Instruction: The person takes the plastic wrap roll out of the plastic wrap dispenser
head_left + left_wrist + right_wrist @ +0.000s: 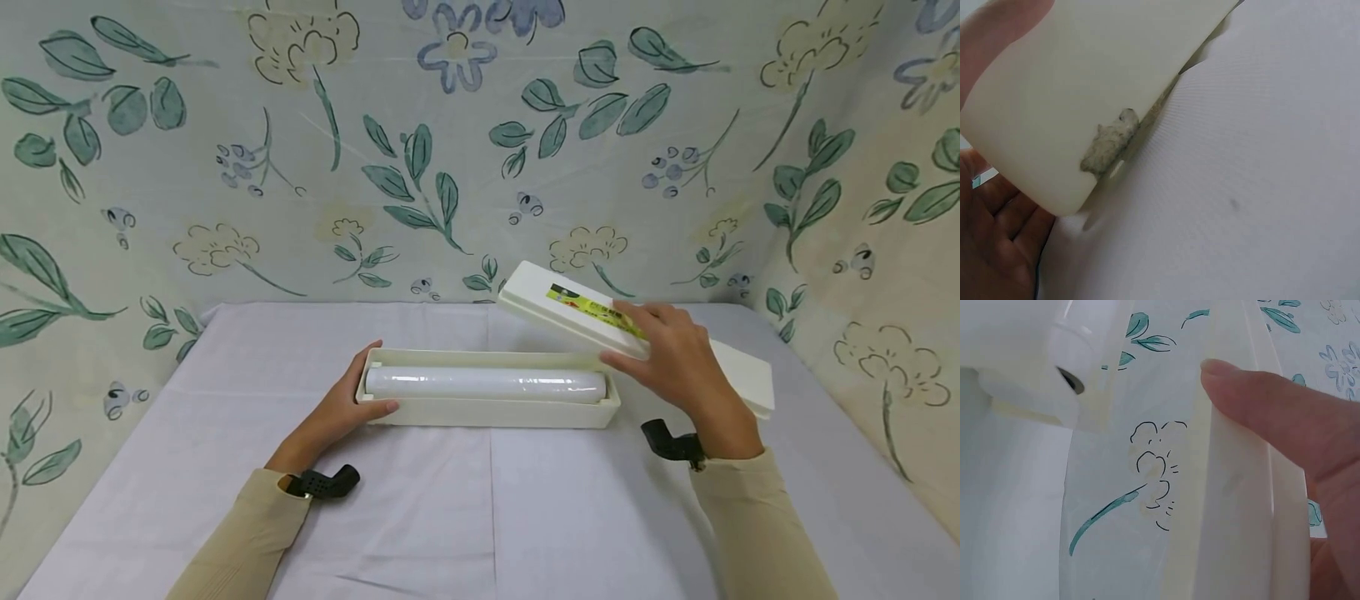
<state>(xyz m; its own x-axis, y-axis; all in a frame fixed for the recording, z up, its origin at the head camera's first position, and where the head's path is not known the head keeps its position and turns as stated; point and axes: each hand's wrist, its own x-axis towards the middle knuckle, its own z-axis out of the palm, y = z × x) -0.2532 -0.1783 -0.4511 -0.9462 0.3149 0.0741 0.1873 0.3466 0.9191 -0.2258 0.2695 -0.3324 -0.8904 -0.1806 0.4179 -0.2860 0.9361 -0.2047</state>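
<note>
A long cream plastic-wrap box point(495, 415) sits uncovered on the table, with a shiny roll of plastic wrap point(483, 385) lying inside. My left hand point(341, 412) grips the box's left end, thumb over the front wall. My right hand point(675, 362) holds the white lid point(536, 292) tilted above the box's right end, its left end higher. A yellow-green label point(588, 308) on the lid is partly covered by that hand. In the right wrist view, my thumb point(1254, 400) presses on the lid's side, and the roll's end point(1029, 356) shows at upper left.
White cloth point(420, 517) covers the table. Floral fabric point(480, 167) hangs at the back and both sides. A rough greyish patch point(1110, 144) marks the box wall near its lower edge in the left wrist view.
</note>
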